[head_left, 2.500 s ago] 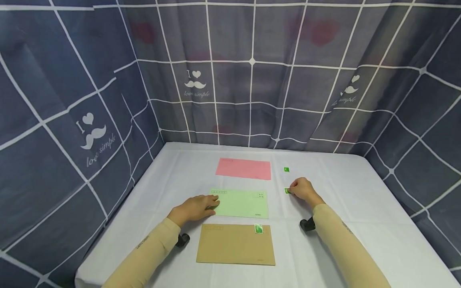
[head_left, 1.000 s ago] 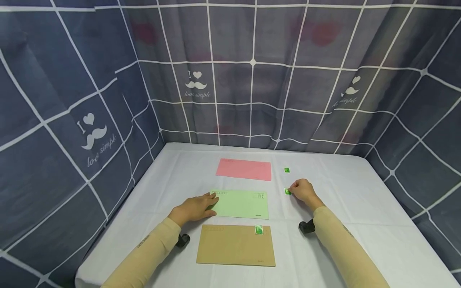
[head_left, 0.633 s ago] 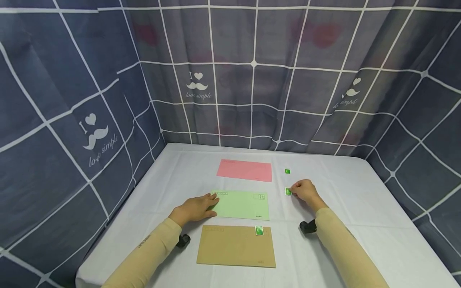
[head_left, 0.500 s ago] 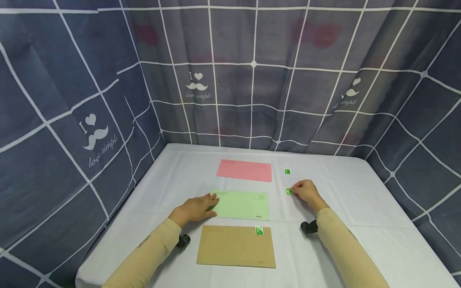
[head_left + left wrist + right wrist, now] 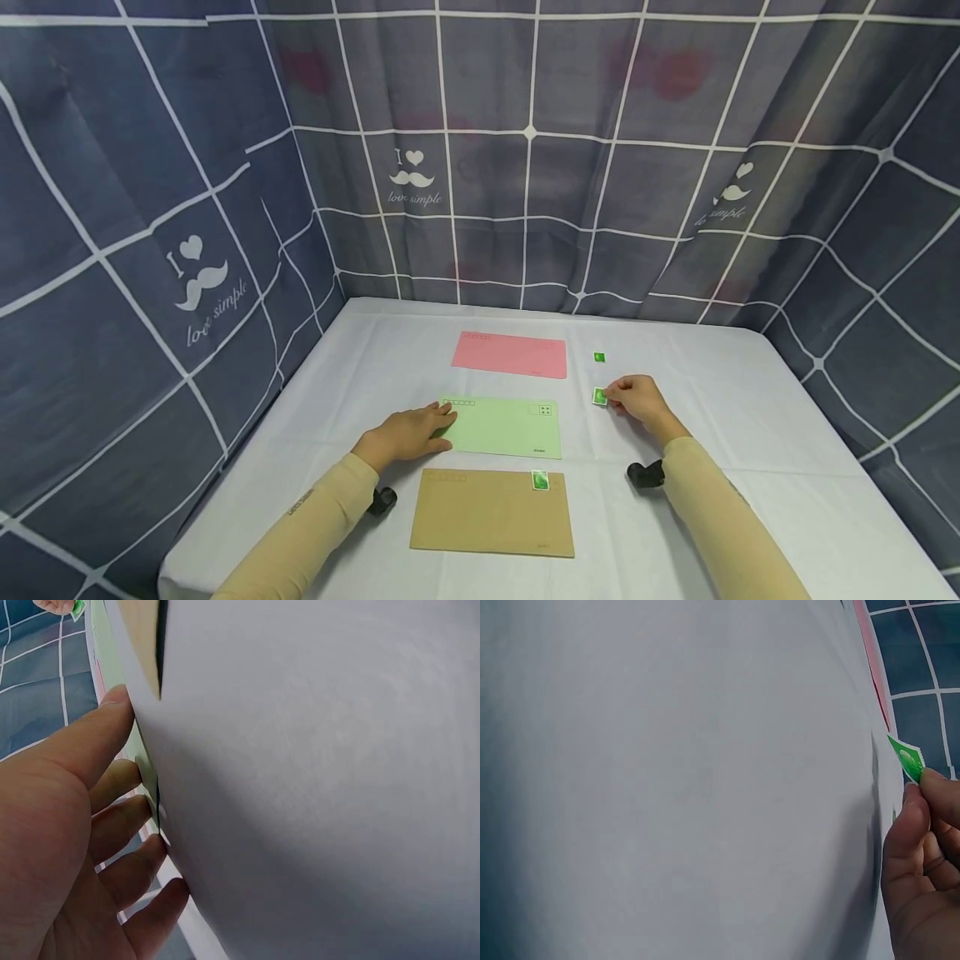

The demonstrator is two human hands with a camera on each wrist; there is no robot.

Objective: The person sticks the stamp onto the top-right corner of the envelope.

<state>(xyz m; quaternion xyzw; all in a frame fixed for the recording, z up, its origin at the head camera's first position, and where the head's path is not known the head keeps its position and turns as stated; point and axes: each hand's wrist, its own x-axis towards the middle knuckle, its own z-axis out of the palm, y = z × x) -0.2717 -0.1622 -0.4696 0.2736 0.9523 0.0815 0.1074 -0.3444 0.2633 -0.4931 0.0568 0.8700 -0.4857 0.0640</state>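
Note:
My right hand (image 5: 640,402) pinches a green postage stamp (image 5: 598,397) by its edge between thumb and finger. In the right wrist view this stamp (image 5: 907,757) stands up from the fingertips, above the white cloth. To the left, my left hand (image 5: 405,434) rests with extended fingers on the left end of a light green envelope (image 5: 504,428). That envelope has printed boxes in its upper corners. A brown envelope (image 5: 487,518) lies nearer, bearing a green stamp (image 5: 540,480) at its upper right.
Farther back on the white-covered table (image 5: 390,333) lies a pink envelope (image 5: 508,355). Another green stamp (image 5: 599,357) lies to its right. A dark gridded curtain (image 5: 480,175) stands around the back and sides.
The right hand has lifted the stamp by its edge from the cloth, and more of the stamp shows beside the fingers. The left hand and the envelopes stay in place.

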